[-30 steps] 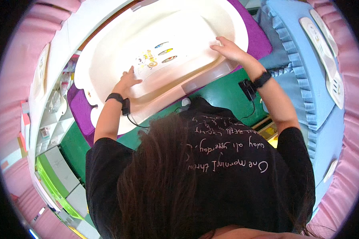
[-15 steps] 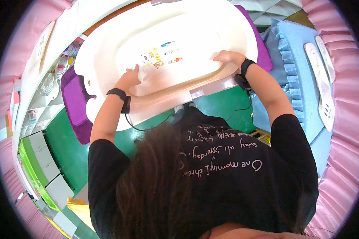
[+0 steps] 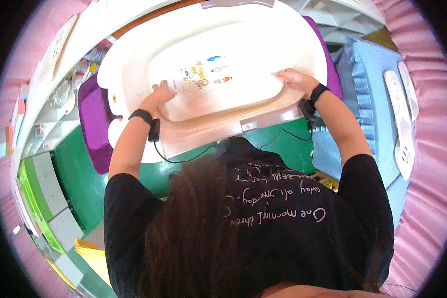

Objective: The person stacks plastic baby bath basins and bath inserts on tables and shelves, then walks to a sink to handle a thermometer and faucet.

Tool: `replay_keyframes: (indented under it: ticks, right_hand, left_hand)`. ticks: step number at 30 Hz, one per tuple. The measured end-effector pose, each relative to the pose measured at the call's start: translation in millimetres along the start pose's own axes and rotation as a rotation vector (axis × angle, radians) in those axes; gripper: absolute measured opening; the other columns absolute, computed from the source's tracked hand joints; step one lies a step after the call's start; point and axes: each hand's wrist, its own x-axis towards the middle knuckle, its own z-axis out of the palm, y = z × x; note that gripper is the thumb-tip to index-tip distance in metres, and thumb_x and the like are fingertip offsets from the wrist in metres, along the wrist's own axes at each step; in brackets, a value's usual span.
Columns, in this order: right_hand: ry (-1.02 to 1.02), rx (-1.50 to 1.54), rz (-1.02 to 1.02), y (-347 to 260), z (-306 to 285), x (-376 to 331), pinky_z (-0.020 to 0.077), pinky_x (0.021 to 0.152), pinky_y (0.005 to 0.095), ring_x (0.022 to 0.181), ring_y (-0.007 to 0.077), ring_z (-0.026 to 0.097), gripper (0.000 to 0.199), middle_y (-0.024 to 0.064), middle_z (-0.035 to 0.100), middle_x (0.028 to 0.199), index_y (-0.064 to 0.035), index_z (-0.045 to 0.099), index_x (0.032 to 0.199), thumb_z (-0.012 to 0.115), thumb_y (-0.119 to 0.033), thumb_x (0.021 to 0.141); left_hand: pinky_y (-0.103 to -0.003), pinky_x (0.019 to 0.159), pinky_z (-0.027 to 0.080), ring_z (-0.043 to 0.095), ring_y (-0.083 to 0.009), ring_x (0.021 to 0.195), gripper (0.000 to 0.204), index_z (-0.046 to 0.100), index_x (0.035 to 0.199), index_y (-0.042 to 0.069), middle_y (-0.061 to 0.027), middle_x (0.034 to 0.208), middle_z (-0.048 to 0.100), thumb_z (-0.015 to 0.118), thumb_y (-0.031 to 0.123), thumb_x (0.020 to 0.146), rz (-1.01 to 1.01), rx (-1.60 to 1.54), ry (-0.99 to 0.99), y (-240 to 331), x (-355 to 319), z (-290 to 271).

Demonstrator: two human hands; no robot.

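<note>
Now holds the right hand [image 3: 299, 81] closer to the near wall of the white tub [image 3: 193, 136], with fingers more bent than 1 second ago, when spread out over the basin. Keeps the left hand [image 3: 162, 94] above the near-left part of the same basin, with only small shifts. Shows the tub lying squarer across the view, along with the purple surface [image 3: 90, 114] and the green floor [image 3: 72, 159], so perhaps owing to a turn of the head. Suggests, as a judgement, a more evenly paired placement of the 2 hands.

Has the hands well apart from each other, both over the inside of the tub, with fingers partly bent. Cannot tell whether pressing on the tub, gripping it or merely hovering. Places the tub in front of the body, over the purple surface, near the blue ruffled padding [image 3: 367, 94] at right.

Carries on the tub's floor, between the hands, a cartoon animal print [image 3: 187, 74], slanted yellow lettering [image 3: 202, 74] too small to read surely, and 3 coloured shapes [image 3: 218, 69]. Bears across the black shirt [image 3: 303, 248] pale handwritten-style lines, upside down here, readable in places. Cannot make out any maker's mark for certain.
</note>
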Motion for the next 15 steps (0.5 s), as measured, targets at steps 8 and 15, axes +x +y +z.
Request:
replay_keyframes:
  ticks: [8,15]
  right_hand:
    - [-0.083,0.097,0.269,-20.5,1.2,14.3,0.0422,0.082,0.0304,0.095,0.0186,0.053,0.045,0.0103,0.057,0.107,-0.0071,0.051,0.119,0.049,-0.039,0.087]
    - [-0.062,0.008,0.406,-29.2,-5.6,7.5,0.0380,0.094,0.0379,0.102,0.0265,0.051,0.059,0.0168,0.054,0.111,0.0011,0.044,0.122,0.052,-0.041,0.081]
  left_hand:
    - [-0.045,0.085,0.048,0.045,-0.0382,0.113,0.082,0.021,0.134,-0.003,-0.0250,0.132,0.030,0.064,0.026,0.071,-0.349,-0.585,0.207,-12.9,-17.5,-8.3]
    - [-0.041,0.077,0.050,0.051,-0.0312,0.103,0.060,0.033,0.124,-0.001,-0.0213,0.119,0.041,0.060,0.022,0.075,-0.368,-0.632,0.151,-1.3,-29.1,-9.8]
